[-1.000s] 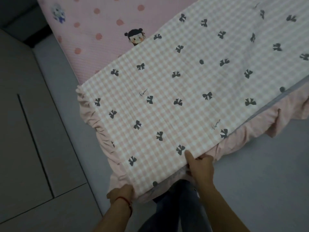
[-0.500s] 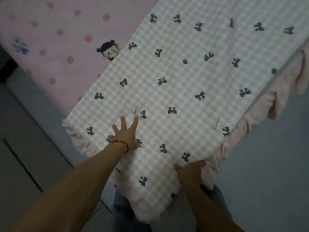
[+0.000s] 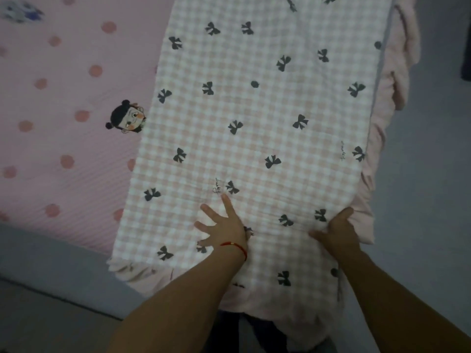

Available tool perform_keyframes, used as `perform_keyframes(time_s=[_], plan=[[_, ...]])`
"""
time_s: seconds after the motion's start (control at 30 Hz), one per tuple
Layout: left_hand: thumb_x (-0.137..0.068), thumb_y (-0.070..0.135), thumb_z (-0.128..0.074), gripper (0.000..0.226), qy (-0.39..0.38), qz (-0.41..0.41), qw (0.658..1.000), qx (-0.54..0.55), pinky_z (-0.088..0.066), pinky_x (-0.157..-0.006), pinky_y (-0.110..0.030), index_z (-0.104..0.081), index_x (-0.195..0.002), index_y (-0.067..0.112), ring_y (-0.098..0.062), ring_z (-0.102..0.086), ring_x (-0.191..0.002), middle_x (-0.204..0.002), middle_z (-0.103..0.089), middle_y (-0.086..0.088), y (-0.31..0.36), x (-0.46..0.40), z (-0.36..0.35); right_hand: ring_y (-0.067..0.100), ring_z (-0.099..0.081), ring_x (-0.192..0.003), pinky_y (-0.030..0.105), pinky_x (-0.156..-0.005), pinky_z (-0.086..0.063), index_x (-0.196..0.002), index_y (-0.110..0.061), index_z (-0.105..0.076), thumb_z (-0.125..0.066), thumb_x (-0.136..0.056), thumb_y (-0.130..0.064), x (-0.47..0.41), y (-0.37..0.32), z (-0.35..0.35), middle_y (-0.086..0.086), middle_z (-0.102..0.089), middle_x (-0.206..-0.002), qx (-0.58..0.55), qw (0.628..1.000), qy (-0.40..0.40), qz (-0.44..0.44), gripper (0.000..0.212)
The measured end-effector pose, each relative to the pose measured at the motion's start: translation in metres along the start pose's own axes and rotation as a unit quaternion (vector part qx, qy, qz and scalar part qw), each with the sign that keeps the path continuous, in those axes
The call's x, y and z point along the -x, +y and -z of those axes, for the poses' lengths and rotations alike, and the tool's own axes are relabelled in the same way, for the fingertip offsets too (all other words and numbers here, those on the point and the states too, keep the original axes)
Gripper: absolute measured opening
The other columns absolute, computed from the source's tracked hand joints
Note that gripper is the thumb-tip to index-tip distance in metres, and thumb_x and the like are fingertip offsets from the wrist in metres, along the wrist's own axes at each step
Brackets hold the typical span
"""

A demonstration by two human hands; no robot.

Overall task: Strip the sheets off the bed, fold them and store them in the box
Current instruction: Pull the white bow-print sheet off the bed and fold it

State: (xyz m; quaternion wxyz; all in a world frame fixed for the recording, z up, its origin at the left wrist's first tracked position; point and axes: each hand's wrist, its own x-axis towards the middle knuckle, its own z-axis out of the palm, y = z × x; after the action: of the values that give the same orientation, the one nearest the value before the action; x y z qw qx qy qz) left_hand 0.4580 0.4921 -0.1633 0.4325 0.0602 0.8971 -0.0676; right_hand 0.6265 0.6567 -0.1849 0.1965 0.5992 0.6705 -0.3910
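Observation:
A pink-and-white checked sheet [image 3: 254,138] with dark bow prints and a pink ruffled edge lies folded into a long strip across the corner of the bed. My left hand [image 3: 221,225], with a red string at the wrist, presses flat on it with fingers spread, near its close end. My right hand [image 3: 336,233] grips the sheet's right edge by the ruffle, thumb on top. The close end of the sheet hangs over the bed's edge towards my legs.
Under the sheet lies a pink mattress cover [image 3: 63,123] with darker dots and a small cartoon face [image 3: 127,118]. A grey bed frame edge [image 3: 51,250] runs along the lower left. Grey floor [image 3: 433,200] lies to the right.
My left hand left the sheet's near corner and now presses flat on top, further right. My right hand slid along the right edge. The view swung left over the bed.

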Motion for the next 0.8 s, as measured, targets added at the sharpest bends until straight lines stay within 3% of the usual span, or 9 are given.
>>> perform_keyframes(time_s=[0.1, 0.23, 0.33, 0.4, 0.47, 0.53, 0.6, 0.7, 0.8], plan=[[-0.087, 0.049, -0.072, 0.123, -0.009, -0.015, 1.000, 0.003, -0.022, -0.104, -0.081, 0.031, -0.151, 0.033, -0.062, 0.006, -0.144, -0.156, 0.034, -0.027, -0.003, 0.000, 0.002, 0.045, -0.054, -0.126, 0.048, -0.101, -0.045, -0.153, 0.002, -0.002, -0.088, -0.077, -0.025, 0.006, 0.009, -0.009, 0.028, -0.050, -0.142, -0.027, 0.999, 0.047, 0.004, 0.118], [-0.087, 0.056, -0.068, 0.118, 0.014, -0.071, 0.997, -0.013, -0.032, -0.107, -0.073, 0.029, -0.152, 0.036, -0.062, -0.004, -0.144, -0.158, 0.031, -0.027, -0.020, -0.001, 0.003, 0.044, -0.056, -0.120, 0.055, -0.099, -0.049, -0.144, -0.008, -0.029, -0.081, -0.083, -0.033, 0.042, 0.023, -0.032, 0.021, -0.054, -0.136, -0.078, 0.980, 0.182, 0.031, 0.084], [-0.084, 0.071, -0.060, 0.103, 0.066, -0.169, 0.983, -0.039, -0.051, -0.098, -0.055, 0.001, -0.157, 0.032, -0.053, -0.044, -0.132, -0.165, -0.007, -0.024, -0.056, 0.013, 0.018, 0.041, -0.052, -0.124, 0.056, -0.104, -0.044, -0.145, -0.008, -0.034, -0.071, -0.089, -0.043, 0.079, 0.035, -0.047, 0.020, -0.051, -0.138, -0.133, 0.965, 0.224, 0.034, 0.076], [-0.092, 0.056, -0.060, 0.069, 0.137, -0.213, 0.967, 0.037, -0.053, -0.091, -0.043, -0.033, -0.146, 0.023, -0.034, -0.060, -0.117, -0.148, -0.046, -0.012, -0.097, 0.017, 0.033, 0.041, -0.054, -0.119, 0.053, -0.101, -0.046, -0.138, -0.005, -0.041, -0.068, -0.089, -0.052, 0.101, 0.043, -0.052, 0.020, -0.055, -0.132, -0.164, 0.961, 0.223, -0.007, 0.073], [-0.098, 0.031, -0.058, 0.044, 0.232, -0.173, 0.954, 0.084, -0.048, -0.091, -0.042, -0.047, -0.137, 0.013, -0.031, -0.056, -0.113, -0.134, -0.054, -0.015, -0.145, 0.016, 0.049, 0.039, -0.060, -0.111, 0.048, -0.094, -0.050, -0.134, -0.004, -0.045, -0.067, -0.089, -0.056, 0.122, 0.054, -0.055, 0.019, -0.060, -0.125, -0.201, 0.960, 0.191, -0.048, 0.072], [-0.094, 0.025, -0.060, 0.047, 0.298, -0.084, 0.948, 0.073, -0.046, -0.092, -0.052, -0.046, -0.134, 0.006, -0.041, -0.047, -0.117, -0.135, -0.046, -0.024, -0.197, 0.000, 0.065, 0.035, -0.061, -0.106, 0.041, -0.091, -0.050, -0.134, -0.003, -0.047, -0.068, -0.090, -0.054, 0.134, 0.061, -0.053, 0.015, -0.063, -0.121, -0.237, 0.958, 0.149, -0.061, 0.071], [-0.083, 0.038, -0.061, 0.062, 0.251, -0.022, 0.965, 0.076, -0.046, -0.093, -0.055, -0.046, -0.135, 0.006, -0.045, -0.048, -0.116, -0.133, -0.049, -0.024, -0.232, -0.014, 0.079, 0.031, -0.060, -0.105, 0.032, -0.088, -0.044, -0.133, -0.001, -0.052, -0.071, -0.089, -0.050, 0.139, 0.062, -0.046, 0.010, -0.062, -0.119, -0.253, 0.959, 0.109, -0.070, 0.069], [-0.076, 0.055, -0.057, 0.060, 0.156, -0.045, 0.971, 0.173, -0.052, -0.084, -0.044, -0.068, -0.115, 0.010, -0.033, -0.063, -0.094, -0.106, -0.070, -0.015, -0.247, -0.024, 0.096, 0.032, -0.060, -0.107, 0.031, -0.088, -0.042, -0.125, -0.004, -0.062, -0.076, -0.086, -0.046, 0.138, 0.063, -0.034, 0.013, -0.064, -0.124, -0.245, 0.965, 0.047, -0.077, 0.059], [-0.089, 0.044, -0.072, 0.044, 0.102, -0.072, 0.966, 0.225, -0.054, -0.087, -0.043, -0.071, -0.113, 0.008, -0.029, -0.065, -0.094, -0.111, -0.072, -0.015, -0.259, -0.025, 0.114, 0.028, -0.058, -0.099, 0.035, -0.089, -0.045, -0.110, -0.016, -0.056, -0.075, -0.089, -0.038, 0.149, 0.064, -0.019, 0.010, -0.063, -0.117, -0.268, 0.960, 0.002, -0.076, 0.035]])
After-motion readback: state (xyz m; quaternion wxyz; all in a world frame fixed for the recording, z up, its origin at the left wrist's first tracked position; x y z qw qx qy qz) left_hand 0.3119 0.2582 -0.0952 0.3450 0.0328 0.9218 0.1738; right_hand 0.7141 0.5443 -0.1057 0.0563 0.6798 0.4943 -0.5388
